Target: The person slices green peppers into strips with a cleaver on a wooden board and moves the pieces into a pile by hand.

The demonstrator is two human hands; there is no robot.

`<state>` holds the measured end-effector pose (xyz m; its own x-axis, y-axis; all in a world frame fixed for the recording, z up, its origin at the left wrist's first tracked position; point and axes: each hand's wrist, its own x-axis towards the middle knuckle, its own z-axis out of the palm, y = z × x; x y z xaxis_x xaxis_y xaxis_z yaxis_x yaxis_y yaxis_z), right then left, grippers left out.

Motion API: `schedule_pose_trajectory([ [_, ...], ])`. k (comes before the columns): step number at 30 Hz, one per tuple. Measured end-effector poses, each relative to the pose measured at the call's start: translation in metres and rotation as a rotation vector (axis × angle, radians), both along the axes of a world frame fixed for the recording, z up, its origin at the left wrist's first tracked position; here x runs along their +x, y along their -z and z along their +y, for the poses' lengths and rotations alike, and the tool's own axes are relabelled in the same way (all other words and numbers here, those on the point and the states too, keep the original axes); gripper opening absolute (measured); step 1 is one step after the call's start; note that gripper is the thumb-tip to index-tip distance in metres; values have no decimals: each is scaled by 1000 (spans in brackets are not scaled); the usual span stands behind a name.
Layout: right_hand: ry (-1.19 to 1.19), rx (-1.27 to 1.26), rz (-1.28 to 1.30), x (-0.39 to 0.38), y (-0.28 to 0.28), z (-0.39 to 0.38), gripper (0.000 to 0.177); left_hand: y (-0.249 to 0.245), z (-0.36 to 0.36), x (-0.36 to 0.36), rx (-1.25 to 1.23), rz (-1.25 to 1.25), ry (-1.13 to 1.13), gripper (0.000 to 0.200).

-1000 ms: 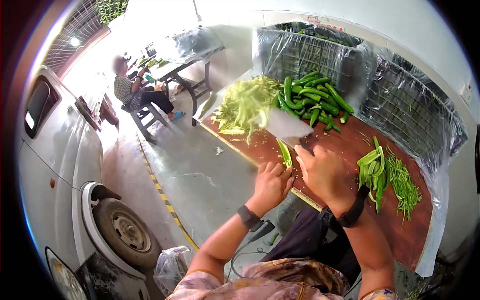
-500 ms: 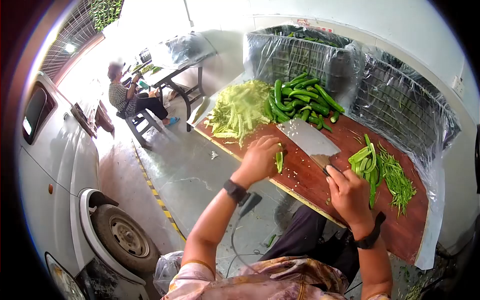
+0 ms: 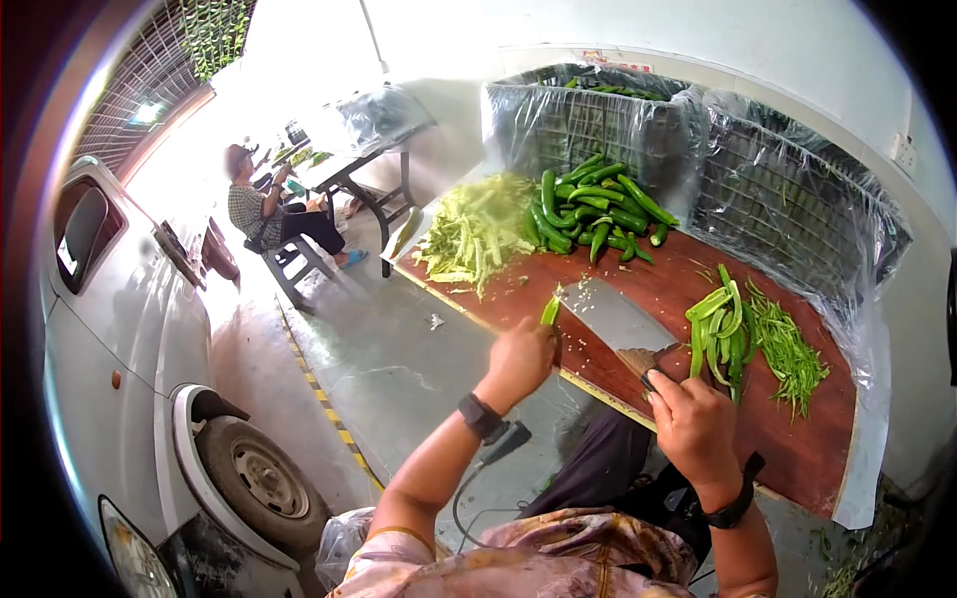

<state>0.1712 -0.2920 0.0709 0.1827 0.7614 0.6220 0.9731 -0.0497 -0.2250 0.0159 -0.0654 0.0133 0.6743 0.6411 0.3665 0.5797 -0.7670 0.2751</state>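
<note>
My left hand (image 3: 520,361) is closed around a piece of green pepper (image 3: 550,310) by the front edge of the red-brown board, with the piece's tip poking up past the fingers. The cleaver (image 3: 620,321) lies flat over the board, pale seeds dotting its blade. Its wooden handle is gripped by my right hand (image 3: 695,427). Split pepper halves (image 3: 716,334) rest just beyond that hand, beside a heap of thin green shreds (image 3: 788,349). Whole green peppers (image 3: 603,207) are piled behind the blade, and pale pepper cores (image 3: 474,229) are heaped at their left.
Plastic-lined crates (image 3: 598,125) stand along the back of the board (image 3: 797,453). At left is a parked vehicle (image 3: 130,369). A person (image 3: 261,204) sits at a far table (image 3: 344,164). Loose seeds are scattered about the cleaver.
My left hand has turned, and the pepper piece now points upward from it. The cleaver and my right hand have shifted slightly. The whole view has tilted a little.
</note>
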Motion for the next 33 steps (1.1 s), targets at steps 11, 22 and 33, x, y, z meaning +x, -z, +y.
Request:
schedule_pose_trajectory([
  [11, -33, -115, -34, -19, -10, -13, 26, 14, -11, -6, 88, -216, 76, 12],
  [22, -28, -153, -58, -28, -18, -9, 25, 16, -17, -11, 270, -173, 157, 14],
  [33, 13, -271, -159, -50, -10, 28, 26, 13, -22, -13, 253, -185, 211, 19],
])
